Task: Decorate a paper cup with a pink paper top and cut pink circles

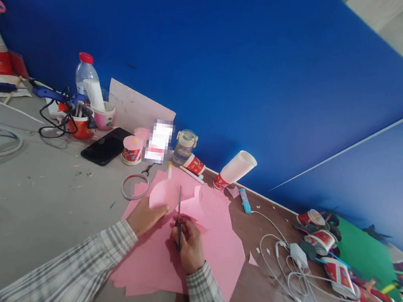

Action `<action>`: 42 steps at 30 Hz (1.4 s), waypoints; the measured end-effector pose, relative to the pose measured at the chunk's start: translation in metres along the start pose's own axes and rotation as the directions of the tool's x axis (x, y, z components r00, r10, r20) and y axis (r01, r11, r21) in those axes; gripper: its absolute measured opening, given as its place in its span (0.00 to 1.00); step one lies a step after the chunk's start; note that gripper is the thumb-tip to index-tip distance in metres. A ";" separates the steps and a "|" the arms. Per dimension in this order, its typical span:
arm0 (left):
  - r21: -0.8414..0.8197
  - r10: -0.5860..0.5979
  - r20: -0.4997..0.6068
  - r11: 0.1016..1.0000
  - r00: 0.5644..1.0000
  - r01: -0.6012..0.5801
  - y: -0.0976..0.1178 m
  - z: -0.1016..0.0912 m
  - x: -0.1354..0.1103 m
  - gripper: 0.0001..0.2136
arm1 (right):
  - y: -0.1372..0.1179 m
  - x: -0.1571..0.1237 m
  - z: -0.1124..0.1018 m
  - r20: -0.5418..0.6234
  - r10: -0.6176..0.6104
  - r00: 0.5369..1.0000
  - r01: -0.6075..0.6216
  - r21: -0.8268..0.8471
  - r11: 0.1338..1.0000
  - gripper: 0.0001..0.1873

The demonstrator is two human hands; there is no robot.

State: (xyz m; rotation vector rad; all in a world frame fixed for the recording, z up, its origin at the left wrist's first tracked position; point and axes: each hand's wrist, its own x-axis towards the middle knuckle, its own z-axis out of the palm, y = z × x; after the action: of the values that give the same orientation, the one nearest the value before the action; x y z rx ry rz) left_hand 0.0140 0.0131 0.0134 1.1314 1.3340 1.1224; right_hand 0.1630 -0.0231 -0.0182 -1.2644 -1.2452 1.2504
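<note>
My left hand (146,217) is closed on a rounded piece of pink paper (164,194), with the thumb on top near its lower edge. In my right hand (189,245) is a pair of scissors (178,234) with dark handles, fingers wrapped round them. Their blades point away from me, along the right side of the rounded piece. A curled pink strip (195,200) stands up just right of the blades. Beneath both hands lie large pink sheets (216,251), stacked unevenly.
Behind the sheets stand a lidded glass jar (184,148), a stack of paper cups (236,169) and a decorated cup (132,150). A black phone (108,146) and a roll of tape (135,186) lie left. White cables (302,286) tangle at right, beside decorated cups (340,276).
</note>
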 end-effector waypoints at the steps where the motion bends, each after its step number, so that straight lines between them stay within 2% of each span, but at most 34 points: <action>1: 0.003 0.003 -0.003 1.000 1.000 -0.003 0.001 0.000 0.000 0.09 | 0.001 0.000 0.000 0.002 -0.002 1.000 0.002 -0.003 1.000 0.14; 15: 0.060 0.019 0.020 0.998 1.000 -0.020 0.007 -0.005 -0.001 0.10 | 0.002 0.000 -0.002 0.013 0.017 1.000 -0.018 0.003 1.000 0.13; 31: 0.043 -0.040 0.101 0.998 0.994 0.035 -0.012 -0.014 0.013 0.09 | -0.002 -0.002 0.001 0.026 0.093 0.995 -0.095 0.046 0.994 0.16; 42: -0.005 -0.024 0.103 1.000 0.994 0.025 -0.016 -0.011 0.013 0.08 | -0.004 -0.004 0.001 0.022 0.076 0.997 -0.077 0.043 0.996 0.19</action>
State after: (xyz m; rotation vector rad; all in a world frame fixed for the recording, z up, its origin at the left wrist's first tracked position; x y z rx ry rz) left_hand 0.0013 0.0231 -0.0033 1.1501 1.2606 1.0358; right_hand 0.1618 -0.0267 -0.0142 -1.2811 -1.1872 1.3410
